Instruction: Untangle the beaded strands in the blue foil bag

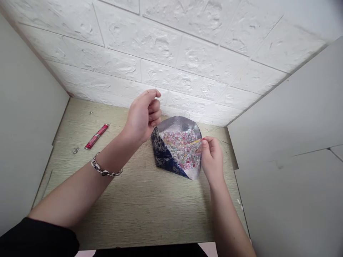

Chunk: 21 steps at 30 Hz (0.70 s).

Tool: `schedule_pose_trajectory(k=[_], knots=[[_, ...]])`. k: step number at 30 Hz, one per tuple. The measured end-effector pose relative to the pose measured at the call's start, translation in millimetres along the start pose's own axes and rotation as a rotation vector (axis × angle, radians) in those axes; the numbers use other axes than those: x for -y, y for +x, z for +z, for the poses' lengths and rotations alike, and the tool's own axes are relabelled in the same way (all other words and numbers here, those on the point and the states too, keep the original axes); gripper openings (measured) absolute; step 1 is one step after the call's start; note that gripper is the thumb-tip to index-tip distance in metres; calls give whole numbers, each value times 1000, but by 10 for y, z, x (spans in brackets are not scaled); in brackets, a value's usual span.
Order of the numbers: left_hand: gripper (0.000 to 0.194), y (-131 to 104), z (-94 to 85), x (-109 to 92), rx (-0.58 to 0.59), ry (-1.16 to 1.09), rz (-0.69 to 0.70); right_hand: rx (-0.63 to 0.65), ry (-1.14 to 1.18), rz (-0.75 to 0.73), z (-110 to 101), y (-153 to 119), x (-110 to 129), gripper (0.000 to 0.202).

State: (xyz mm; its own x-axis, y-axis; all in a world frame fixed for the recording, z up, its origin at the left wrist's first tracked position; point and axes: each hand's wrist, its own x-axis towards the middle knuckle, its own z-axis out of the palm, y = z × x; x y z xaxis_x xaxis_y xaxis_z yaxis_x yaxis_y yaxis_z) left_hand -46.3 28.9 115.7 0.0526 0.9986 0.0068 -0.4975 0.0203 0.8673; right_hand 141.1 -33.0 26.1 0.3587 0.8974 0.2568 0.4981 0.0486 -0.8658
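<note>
Plainly, the right hand (212, 157) pinched a thin yellowish strand (195, 142) over the loose beads (184, 157) in an opened, silver-lined bag (164, 155) on the table (144, 210). The left hand (144, 116) hung at the bag's upper left, fingers curled; whether it gripped anything, I could not tell. A chain bracelet (104, 170) circled that wrist. Further left lay a red tube (97, 136).

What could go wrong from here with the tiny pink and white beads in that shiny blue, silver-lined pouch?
The tiny pink and white beads lie loose in the wide-open shiny blue, silver-lined pouch; the bare left hand, close by its rim, might knock it and spill them. The thin yellow strand could slip from the bare right hand's grip.
</note>
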Motion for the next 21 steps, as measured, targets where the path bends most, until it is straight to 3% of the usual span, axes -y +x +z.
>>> schedule_pose_trajectory(k=[5,8,12,16,18,21], knots=[[8,14,-10,31,65,69,-24,-138,272,-8,-19,2,42,21],[10,10,-14,84,254,178,-93,-43,325,-28,-24,-16,70,20],[14,-30,11,146,475,386,-190,226,44,-107,-21,-52,86,19],[17,-61,37,158,516,486,-209,461,-367,-302,-25,-72,114,15],[17,-62,41,158,513,506,-214,501,-466,-346,-34,-68,121,16],[17,-54,40,168,508,512,-225,440,-545,-366,-53,-48,109,20]])
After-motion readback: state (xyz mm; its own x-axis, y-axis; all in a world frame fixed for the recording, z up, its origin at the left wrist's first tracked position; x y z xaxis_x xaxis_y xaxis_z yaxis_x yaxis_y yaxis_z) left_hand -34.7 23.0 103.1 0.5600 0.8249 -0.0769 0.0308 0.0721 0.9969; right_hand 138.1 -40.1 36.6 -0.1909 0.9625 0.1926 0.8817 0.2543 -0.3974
